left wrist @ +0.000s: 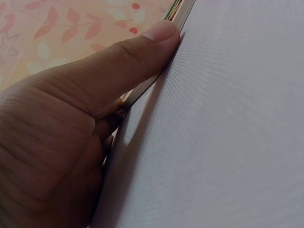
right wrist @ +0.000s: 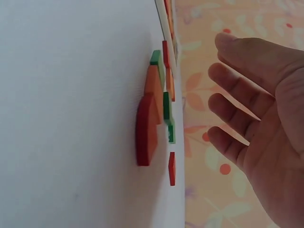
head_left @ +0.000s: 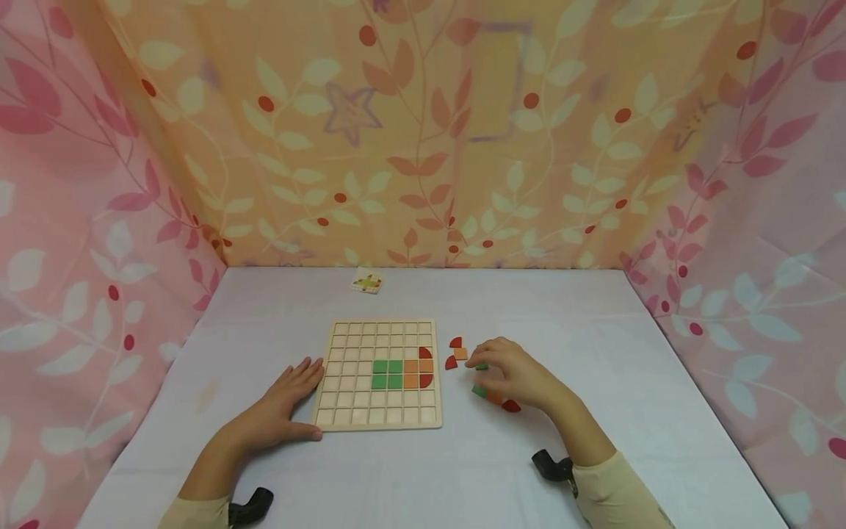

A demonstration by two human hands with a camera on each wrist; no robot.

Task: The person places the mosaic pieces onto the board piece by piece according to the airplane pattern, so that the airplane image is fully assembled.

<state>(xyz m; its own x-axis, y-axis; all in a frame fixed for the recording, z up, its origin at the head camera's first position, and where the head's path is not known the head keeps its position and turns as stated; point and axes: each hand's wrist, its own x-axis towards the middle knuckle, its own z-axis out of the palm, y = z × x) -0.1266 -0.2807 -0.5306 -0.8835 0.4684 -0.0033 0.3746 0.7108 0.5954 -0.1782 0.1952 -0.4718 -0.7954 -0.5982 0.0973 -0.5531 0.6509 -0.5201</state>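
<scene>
A square wooden grid board [head_left: 344,402] lies on the table, with several green squares [head_left: 387,374] in its cells. Beside them are several orange squares [head_left: 411,372] and red rounded pieces [head_left: 426,353] near its right side. My left hand [head_left: 280,411] lies at the board's left edge, fingers straight. Its thumb touches the board's edge [left wrist: 142,91] in the left wrist view. Over the loose pieces right of the board hovers my right hand [head_left: 512,372], fingers loosely bent and empty. In the right wrist view, a red piece [right wrist: 146,130] is nearest, below that hand [right wrist: 266,104].
Loose red [head_left: 456,342], orange [head_left: 460,354] and green [head_left: 479,391] pieces are scattered right of the board; my right hand partly hides some. Behind the board lies a small picture card [head_left: 366,281]. Patterned curtains [head_left: 423,147] enclose the white table [head_left: 423,477] at back and sides.
</scene>
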